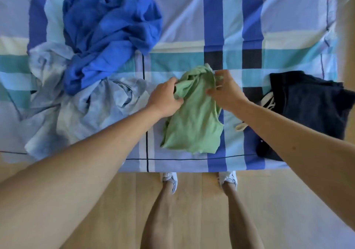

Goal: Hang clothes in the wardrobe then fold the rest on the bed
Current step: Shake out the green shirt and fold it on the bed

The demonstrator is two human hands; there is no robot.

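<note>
Head view puts your left fingers curled round a bunched fold of the green garment, and your right fingers pinching its upper edge just across from them, so both hands hold the same crumpled end at the middle of the frame. Your left hand and right hand sit close together with only that wad of cloth between them; neither is nearer than the other. From your grip the garment runs down the frame toward you, its long axis almost straight up and down, and its lower part lies fairly flat on the striped bed just short of the near edge. To fold it you probably need to draw your hands apart, left and right across that axis, to spread the bunched end. A pale cord loop lies just right of the green cloth; whose it is I cannot tell. Further out, the dark garment lies at the right, and the blue garment and pale blue garment are heaped at the upper left.
</note>
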